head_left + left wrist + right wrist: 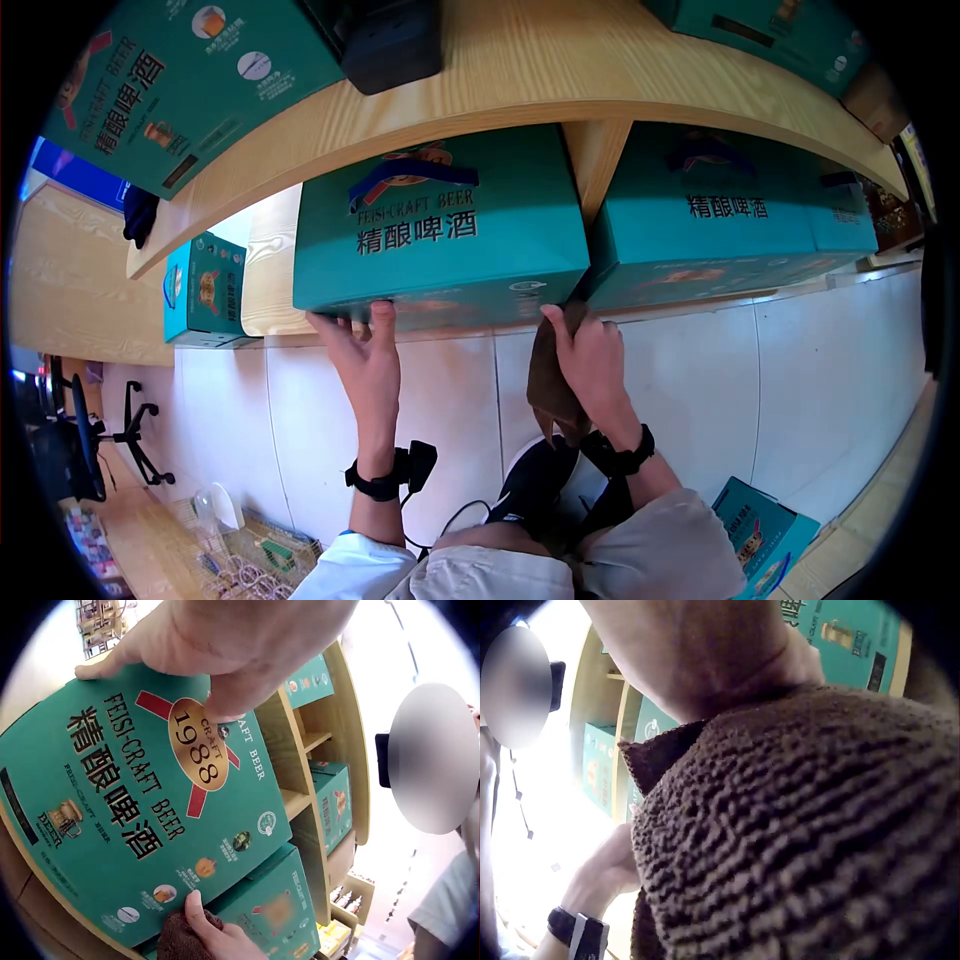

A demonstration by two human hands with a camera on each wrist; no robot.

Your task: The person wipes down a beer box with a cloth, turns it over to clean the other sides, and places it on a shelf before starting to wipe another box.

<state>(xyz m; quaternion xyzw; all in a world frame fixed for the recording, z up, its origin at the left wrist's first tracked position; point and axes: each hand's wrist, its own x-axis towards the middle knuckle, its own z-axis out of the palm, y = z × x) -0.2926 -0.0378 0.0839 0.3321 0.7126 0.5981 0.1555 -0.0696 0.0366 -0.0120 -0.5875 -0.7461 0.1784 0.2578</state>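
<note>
A teal beer box (440,245) with a blue handle sits on the wooden shelf in front of me. My left hand (365,350) grips its left edge, thumb on the front face and fingers round the side; the left wrist view shows that thumb over the printed gold oval. Bunched in my right hand (595,370) is a brown cloth (552,380), held at the box's right front edge, with the thumb up against the box. Ribbed cloth fills most of the right wrist view and hides the fingers there.
Another teal beer box (730,230) stands close on the right, past a wooden divider (600,160). A smaller teal box (206,290) is at the left. More boxes stand on the upper shelf (520,60). Behind me are a wire basket (265,560) and a box on the floor (765,535).
</note>
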